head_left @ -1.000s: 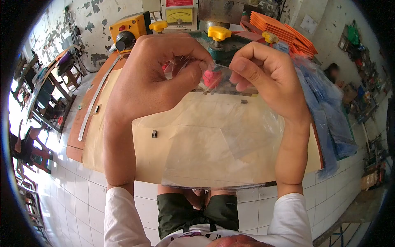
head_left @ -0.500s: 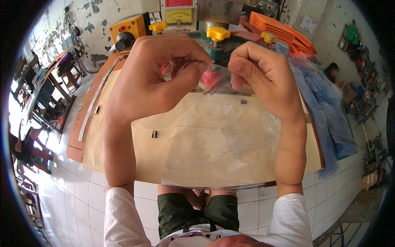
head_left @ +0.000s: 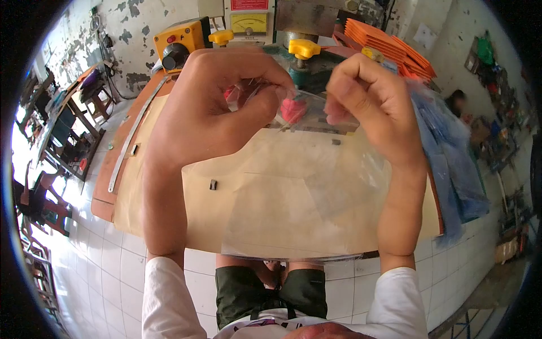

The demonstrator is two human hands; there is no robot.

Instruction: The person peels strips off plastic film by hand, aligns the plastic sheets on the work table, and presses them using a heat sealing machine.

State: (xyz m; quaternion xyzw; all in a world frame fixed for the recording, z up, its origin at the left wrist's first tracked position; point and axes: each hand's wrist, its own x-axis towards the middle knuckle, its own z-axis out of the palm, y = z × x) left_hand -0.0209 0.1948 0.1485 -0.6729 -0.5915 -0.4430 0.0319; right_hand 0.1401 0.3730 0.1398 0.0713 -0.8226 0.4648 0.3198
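My left hand (head_left: 231, 107) is closed, thumb pressed to the fingertips on a clear plastic sheet (head_left: 299, 181). The sheet hangs from there over the tabletop, transparent and slightly wrinkled, with a smaller clear piece (head_left: 327, 195) showing through it. To the right, my right hand (head_left: 372, 104) is closed with curled fingers and the thumb across them, beside the sheet's upper edge. Whether it grips the film cannot be made out. Through the plastic between the hands shows a pinkish-red thing (head_left: 293, 110), its kind unclear.
A tan-covered work table (head_left: 197, 220) bears a metal ruler (head_left: 135, 135) and small dark blocks (head_left: 213, 185). Behind stands a machine with yellow knobs (head_left: 304, 49) and a yellow control box (head_left: 180, 42). Orange folded pieces (head_left: 384, 45) and bluish plastic sheets (head_left: 446, 147) lie right. Another person (head_left: 456, 101) sits beyond.
My right hand has shifted a little to the right, widening the gap between the hands. My left hand stays almost in place, still pinching the plastic.
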